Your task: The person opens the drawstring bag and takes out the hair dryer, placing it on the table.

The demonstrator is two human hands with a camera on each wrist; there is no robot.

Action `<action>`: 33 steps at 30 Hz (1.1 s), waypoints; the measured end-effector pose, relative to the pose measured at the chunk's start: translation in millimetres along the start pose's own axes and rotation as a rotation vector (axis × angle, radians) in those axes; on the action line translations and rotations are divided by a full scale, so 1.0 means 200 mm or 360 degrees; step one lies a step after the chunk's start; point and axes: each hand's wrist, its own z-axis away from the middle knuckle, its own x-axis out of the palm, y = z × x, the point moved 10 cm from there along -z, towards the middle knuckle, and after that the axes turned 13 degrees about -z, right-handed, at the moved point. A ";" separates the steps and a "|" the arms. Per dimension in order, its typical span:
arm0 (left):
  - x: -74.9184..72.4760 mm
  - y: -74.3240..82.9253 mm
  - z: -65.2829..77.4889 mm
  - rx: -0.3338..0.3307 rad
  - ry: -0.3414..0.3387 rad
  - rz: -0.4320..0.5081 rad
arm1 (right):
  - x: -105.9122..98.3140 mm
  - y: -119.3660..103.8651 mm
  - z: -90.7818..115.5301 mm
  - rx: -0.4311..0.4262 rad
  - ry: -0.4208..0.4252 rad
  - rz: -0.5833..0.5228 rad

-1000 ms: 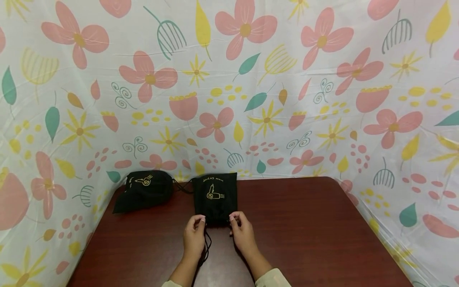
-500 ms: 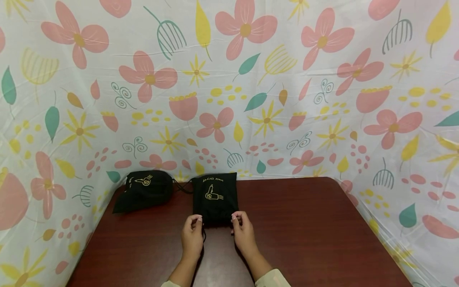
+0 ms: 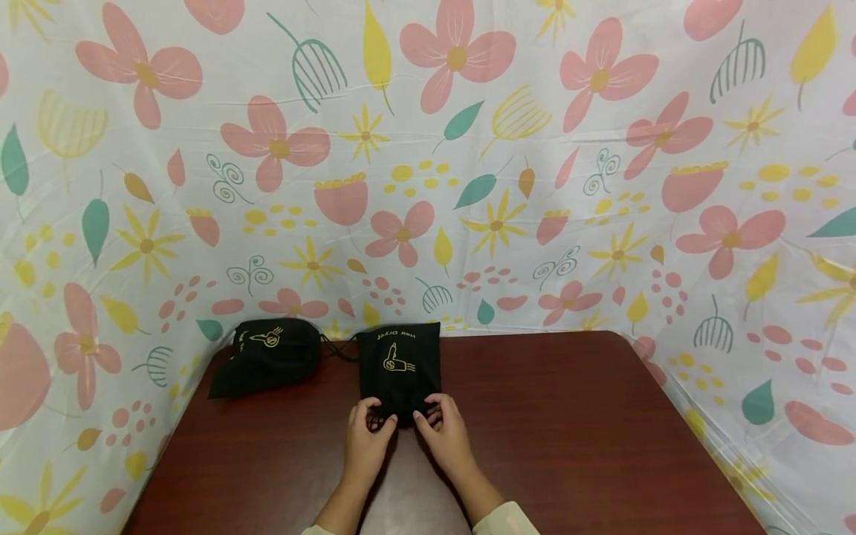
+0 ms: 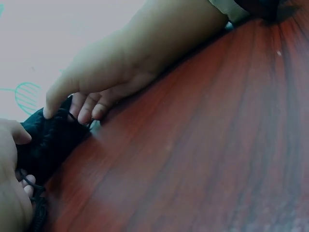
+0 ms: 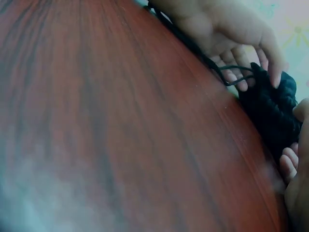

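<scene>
A black drawstring pouch [image 3: 400, 375] with a gold hair dryer drawing and the words "Hair Dryer" lies at the back middle of the table, its gathered mouth toward me. My left hand [image 3: 364, 444] grips the left side of that mouth, thumb on the cloth and fingers curled at the edge. On the right side, my right hand [image 3: 448, 440] does the same. The two thumbs point inward with a small gap between them. Black cord [image 5: 236, 69] loops by the left fingers in the right wrist view. The gathered folds [image 4: 46, 133] show between both hands in the left wrist view.
A second black pouch [image 3: 270, 364] with the same gold drawing lies to the left, a black cord [image 3: 339, 348] running between the two. The reddish-brown wooden table [image 3: 568, 431] ends at a white flower-print cloth [image 3: 508, 223] behind and on both sides.
Both hands have held the corners of the pouch's mouth; their thumbs have now come inward toward its middle. The cord hanging below the left hand no longer shows in the head view.
</scene>
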 end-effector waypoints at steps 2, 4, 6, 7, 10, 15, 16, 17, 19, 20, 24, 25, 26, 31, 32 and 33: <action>0.00 0.01 0.00 0.0031 0.0018 -0.0078 | 0.01 -0.01 0.00 -0.0031 0.0002 0.0081; 0.00 0.02 0.00 0.0052 0.0041 -0.0152 | 0.02 -0.01 0.00 -0.0042 0.0016 0.0152; 0.01 0.03 0.01 0.0059 0.0062 -0.0196 | 0.02 0.00 0.01 -0.0025 0.0035 0.0213; 0.01 0.03 0.01 0.0056 0.0066 -0.0212 | 0.02 0.00 0.01 -0.0008 0.0043 0.0236; 0.02 0.03 0.01 0.0050 0.0082 -0.0245 | 0.02 0.01 0.01 0.0013 0.0068 0.0314; 0.02 0.03 0.00 0.0053 0.0113 -0.0256 | 0.02 -0.02 0.01 -0.0042 0.0106 0.0393; 0.02 0.03 0.00 0.0053 0.0115 -0.0256 | 0.02 -0.03 0.01 -0.0054 0.0112 0.0396; 0.02 0.03 0.00 0.0054 0.0113 -0.0260 | 0.02 -0.03 0.01 -0.0063 0.0118 0.0402; 0.02 0.02 0.00 0.0058 0.0106 -0.0259 | 0.02 -0.03 0.01 -0.0065 0.0125 0.0410; 0.02 0.02 0.00 0.0063 0.0102 -0.0264 | 0.02 -0.03 0.01 -0.0059 0.0126 0.0410; 0.01 0.03 0.00 0.0073 0.0093 -0.0265 | 0.02 -0.03 0.02 -0.0044 0.0125 0.0425; 0.01 0.03 0.00 0.0073 0.0092 -0.0265 | 0.02 -0.02 0.02 -0.0042 0.0122 0.0422; 0.01 0.03 0.00 0.0073 0.0090 -0.0270 | 0.02 -0.02 0.02 -0.0040 0.0120 0.0417; 0.01 0.02 0.00 0.0057 0.0068 -0.0269 | 0.02 -0.01 0.01 -0.0048 0.0113 0.0363; 0.01 0.02 0.00 0.0055 0.0065 -0.0264 | 0.01 -0.02 0.01 -0.0050 0.0119 0.0349; 0.01 0.02 0.00 0.0052 0.0061 -0.0255 | 0.01 -0.02 0.01 -0.0052 0.0124 0.0339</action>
